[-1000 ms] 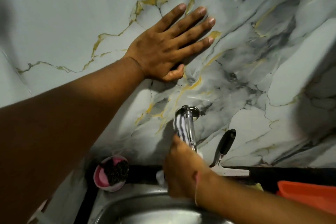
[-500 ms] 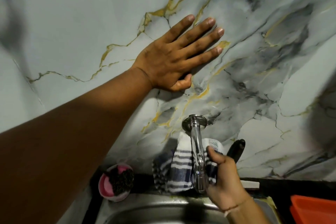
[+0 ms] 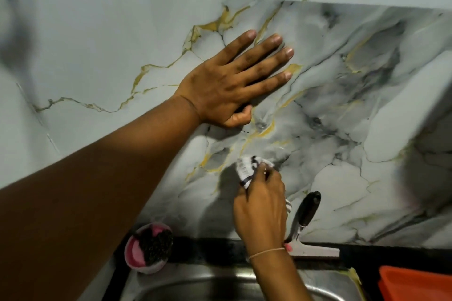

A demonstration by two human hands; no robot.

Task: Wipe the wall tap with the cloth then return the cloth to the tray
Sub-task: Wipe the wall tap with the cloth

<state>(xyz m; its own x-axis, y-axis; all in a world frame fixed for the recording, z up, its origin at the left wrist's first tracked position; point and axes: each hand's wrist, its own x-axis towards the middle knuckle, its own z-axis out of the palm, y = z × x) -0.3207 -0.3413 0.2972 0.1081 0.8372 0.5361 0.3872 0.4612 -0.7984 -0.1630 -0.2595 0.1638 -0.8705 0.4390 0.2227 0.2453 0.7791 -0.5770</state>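
Note:
My right hand [image 3: 261,208] grips a white cloth with dark stripes [image 3: 247,170] and presses it over the wall tap where it meets the marble wall. The tap itself is hidden under the cloth and my hand. A bit of cloth also shows at the hand's right side. My left hand [image 3: 232,83] lies flat on the wall above, fingers spread, holding nothing. The corner of an orange tray [image 3: 415,283] shows at the lower right.
A squeegee with a black handle [image 3: 308,212] leans on the wall right of my hand. A pink bowl with a dark scrubber [image 3: 149,247] sits on the black ledge at left. The steel sink rim [image 3: 220,283] runs along the bottom.
My right hand has moved up from the tap's spout to its base at the wall, bunching the cloth over it. The left hand stays flat on the wall.

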